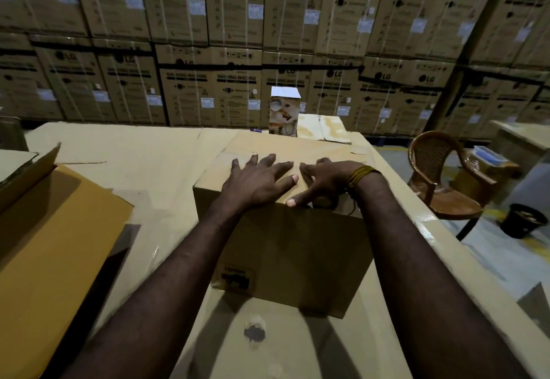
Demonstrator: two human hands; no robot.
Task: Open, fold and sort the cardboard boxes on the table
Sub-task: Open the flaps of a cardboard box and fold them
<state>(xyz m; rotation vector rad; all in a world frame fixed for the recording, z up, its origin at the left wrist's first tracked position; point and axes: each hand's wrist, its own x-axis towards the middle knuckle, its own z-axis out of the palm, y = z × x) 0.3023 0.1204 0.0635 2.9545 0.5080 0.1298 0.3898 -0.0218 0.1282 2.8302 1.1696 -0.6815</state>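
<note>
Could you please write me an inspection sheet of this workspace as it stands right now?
Surface: table covered in tan cardboard sheeting, with a small torn hole near the front edge.
Job's things: cardboard box standing closed at centre; flattened cardboard at the left.
Clutter: small printed carton upright at the far edge, beside a flat stained sheet.
Grips: left hand flat on the box top, fingers spread; right hand resting on the top flaps, fingers partly bent, holding nothing.
Cables: nothing seen.
Surroundings: stacked washing machine cartons behind; brown plastic chair and dark bin at the right.
</note>
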